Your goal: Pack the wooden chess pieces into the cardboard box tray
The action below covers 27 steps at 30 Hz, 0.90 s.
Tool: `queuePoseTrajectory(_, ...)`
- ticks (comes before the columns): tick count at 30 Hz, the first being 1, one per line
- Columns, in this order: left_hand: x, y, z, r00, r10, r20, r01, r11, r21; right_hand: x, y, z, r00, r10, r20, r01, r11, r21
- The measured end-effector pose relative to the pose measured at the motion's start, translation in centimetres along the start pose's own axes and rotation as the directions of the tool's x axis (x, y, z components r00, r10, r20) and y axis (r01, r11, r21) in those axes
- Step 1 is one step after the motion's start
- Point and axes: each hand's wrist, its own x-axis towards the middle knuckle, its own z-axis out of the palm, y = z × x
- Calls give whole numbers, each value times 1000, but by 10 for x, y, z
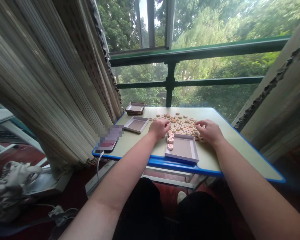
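Round wooden Chinese chess pieces (182, 126) with printed characters lie spread over the table between my two hands. My left hand (160, 128) is over the left edge of the spread, its fingers curled closed; whatever may be in them is hidden. On the right side of the spread, my right hand (209, 130) has its fingers bent together close to the pieces, and I cannot make out anything in them. Nearest me stands a shallow open box (187, 150), with several chess pieces (170, 140) in a column along its left wall.
The pale table (230, 143) has a blue rim. Another shallow box tray (136, 124) sits left of the pieces, with small brown trays (135, 108) stacked behind it. A phone (110, 140) with a white cable lies at the left edge. Curtains and a green window railing (170, 80) border the table.
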Motion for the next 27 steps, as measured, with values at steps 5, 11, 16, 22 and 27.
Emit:
queuePoseTrajectory(5, -4, -1, -1, 998, -49, 47, 49, 999, 2, 0, 0, 3, 999, -18, 28, 18, 1000, -9)
queuePoseTrajectory(11, -3, -1, 4, 997, -56, 59, 56, 998, -11, 2, 1, 10, 995, -59, 80, 59, 998, -3)
queuePoseTrajectory(16, -2, -2, 4, 994, -35, 102, 37, 999, -20, 3, 1, 9, 989, -61, 133, 66, 997, -37)
queuePoseTrajectory(22, -1, -8, 11, 986, 9, 167, 1, 998, -58, 3, 2, 9, 993, -29, 112, 35, 998, -50)
queuePoseTrajectory(27, 1, -13, 18, 981, -37, 188, 60, 992, -115, 0, 1, 8, 988, -47, 146, 55, 997, -52)
